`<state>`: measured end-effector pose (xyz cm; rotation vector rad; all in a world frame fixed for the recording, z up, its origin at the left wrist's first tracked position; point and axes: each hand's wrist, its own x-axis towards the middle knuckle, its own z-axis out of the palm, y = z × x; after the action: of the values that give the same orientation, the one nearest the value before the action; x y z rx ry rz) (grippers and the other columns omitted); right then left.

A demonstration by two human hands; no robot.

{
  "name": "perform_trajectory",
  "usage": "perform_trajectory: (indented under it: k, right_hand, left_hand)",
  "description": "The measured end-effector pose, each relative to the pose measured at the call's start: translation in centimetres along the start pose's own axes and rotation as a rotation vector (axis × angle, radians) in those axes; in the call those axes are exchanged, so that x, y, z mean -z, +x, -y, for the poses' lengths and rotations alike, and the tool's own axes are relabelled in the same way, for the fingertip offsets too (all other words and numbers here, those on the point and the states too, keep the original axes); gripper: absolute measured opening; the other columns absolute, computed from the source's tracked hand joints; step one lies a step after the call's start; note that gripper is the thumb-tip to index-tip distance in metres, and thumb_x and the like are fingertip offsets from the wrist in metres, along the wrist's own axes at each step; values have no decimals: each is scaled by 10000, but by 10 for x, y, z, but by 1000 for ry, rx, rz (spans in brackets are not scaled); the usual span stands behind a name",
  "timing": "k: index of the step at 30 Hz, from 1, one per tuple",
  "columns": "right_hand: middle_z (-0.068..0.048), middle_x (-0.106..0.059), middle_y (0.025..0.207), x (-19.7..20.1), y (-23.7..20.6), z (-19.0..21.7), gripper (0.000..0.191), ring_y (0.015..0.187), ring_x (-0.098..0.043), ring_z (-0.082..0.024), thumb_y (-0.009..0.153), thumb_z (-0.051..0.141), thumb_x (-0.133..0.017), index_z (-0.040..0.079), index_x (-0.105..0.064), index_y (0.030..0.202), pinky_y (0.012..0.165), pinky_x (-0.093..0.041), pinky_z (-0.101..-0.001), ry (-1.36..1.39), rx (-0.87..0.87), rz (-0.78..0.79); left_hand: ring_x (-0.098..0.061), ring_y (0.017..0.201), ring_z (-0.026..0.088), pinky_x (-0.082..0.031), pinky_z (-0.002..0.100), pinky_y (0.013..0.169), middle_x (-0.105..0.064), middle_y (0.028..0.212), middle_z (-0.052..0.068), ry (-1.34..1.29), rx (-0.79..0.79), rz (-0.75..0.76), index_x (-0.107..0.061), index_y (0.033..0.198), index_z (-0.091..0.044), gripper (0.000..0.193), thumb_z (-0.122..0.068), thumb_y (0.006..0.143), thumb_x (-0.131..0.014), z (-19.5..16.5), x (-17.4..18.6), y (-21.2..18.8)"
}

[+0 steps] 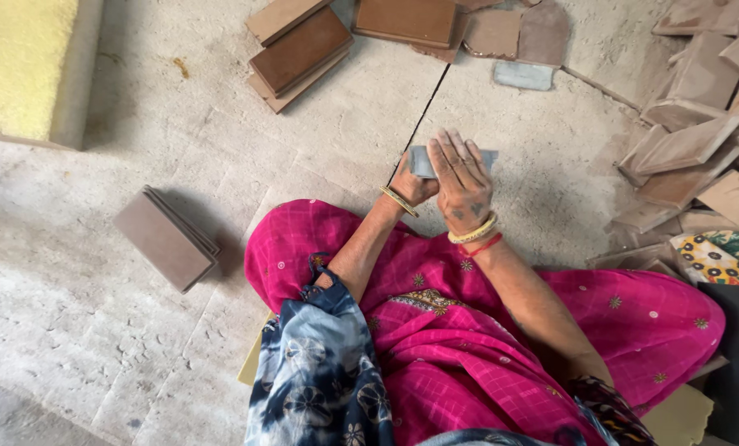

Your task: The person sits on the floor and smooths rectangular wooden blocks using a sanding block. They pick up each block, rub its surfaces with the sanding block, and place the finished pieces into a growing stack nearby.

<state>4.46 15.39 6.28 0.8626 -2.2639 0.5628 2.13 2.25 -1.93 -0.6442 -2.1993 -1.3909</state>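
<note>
Both hands meet over a pink-draped lap: the left hand (411,183) grips a small grey tile piece (423,161) from below, while the right hand (462,177) lies flat across it. Brown tiles (691,144) are heaped far right.

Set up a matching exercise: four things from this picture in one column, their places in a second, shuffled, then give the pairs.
1 grey piece
2 small stack of brown tiles
3 yellow mat
4 loose heap of tiles

a top left corner
b right edge of the floor
c between the two hands
d floor, left of the pink skirt

Pairs: 1-c, 2-d, 3-a, 4-b
</note>
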Motion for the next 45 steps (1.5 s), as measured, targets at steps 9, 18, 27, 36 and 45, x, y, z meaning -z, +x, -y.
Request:
perform_trajectory:
  k: [9, 18, 27, 36, 45]
  right_hand:
    - [-137, -674, 1394, 45, -56, -103, 340, 1290, -653, -317, 1056, 81, -606, 85, -651, 1393, 1121, -503, -461, -160, -329, 149]
    - [-170, -690, 1379, 19, -13, -55, 321, 1317, -650, -338, 1078, 16, -545, 45, -666, 1373, 1139, -532, -453, -70, -115, -44]
    - [-175, -661, 1406, 13, 19, -11, 408, 1353, -608, -331, 999, -67, -553, 17, -637, 1389, 1167, -479, -496, -12, 42, 9]
    - [-167, -630, 1453, 46, 13, -30, 465, 1386, -589, -317, 979, -119, -541, 10, -629, 1417, 1185, -476, -470, -88, -80, 10]
    - [-176, -683, 1406, 19, -10, -51, 454, 1335, -640, -331, 935, -93, -561, 15, -653, 1367, 1155, -495, -456, -175, -50, 35]
  left_hand:
    - [-727, 801, 161, -592, 336, 736, -773, 912, 81, -252, 348, 116, -708, 1180, -81, 348, -222, 876, -801, -33, 38, 35]
    - [-697, 746, 130, -598, 328, 696, -753, 852, 81, -296, 415, 130, -691, 1071, -55, 274, -181, 859, -808, -30, 42, 30]
    - [-726, 677, 161, -619, 296, 673, -727, 777, 46, -110, 207, 105, -679, 1010, -96, 186, -162, 875, -788, 1, 15, 17]
    - [-748, 747, 197, -591, 335, 691, -760, 848, 84, -130, 298, 140, -703, 1150, -88, 347, -176, 833, -813, -29, 29, 37]
    - [-736, 714, 183, -594, 337, 682, -759, 834, 115, -110, 399, 121, -708, 1118, -71, 361, -194, 802, -830, -26, 31, 25]
